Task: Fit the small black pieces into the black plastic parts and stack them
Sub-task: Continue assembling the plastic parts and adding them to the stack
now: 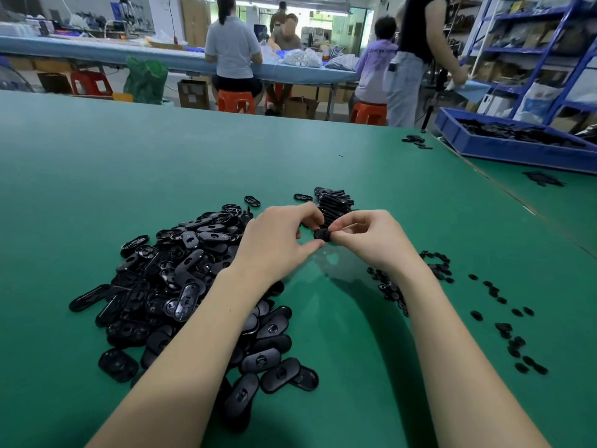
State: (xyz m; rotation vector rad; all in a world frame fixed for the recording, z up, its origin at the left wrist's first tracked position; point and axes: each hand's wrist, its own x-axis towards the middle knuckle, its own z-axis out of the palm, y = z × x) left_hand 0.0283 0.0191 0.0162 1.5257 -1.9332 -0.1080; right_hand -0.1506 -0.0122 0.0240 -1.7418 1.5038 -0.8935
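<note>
- On your left, a big loose heap of black plastic parts (193,286) is lying on the green table (161,150); your left forearm is crossing over the heap's right-hand side.
- Your left hand (277,240) is hovering above the table just right of the heap, its fingers curled and its thumb reaching toward the right; the fingertips and thumb are pinching the left end of the black part (322,235) you are working on.
- That part is sitting in the air between your two hands, almost hidden by your fingers, so only a small dark end is showing; whether a small piece is already in it cannot be told.
- Just behind your hands, a stack of black parts (334,202) is standing on the table, leaning a little, with two single parts lying just to its left.
- Your right hand (368,237) is meeting the left one, fingers curled inward, thumb and forefinger gripping the right end of the same part.
- To the right of your right forearm, the small black pieces (504,321) are lying scattered on the table, some bunched near your wrist, others spread well apart.
- At the far right, a blue bin (504,147) holding more black parts is sitting on the table's edge.
</note>
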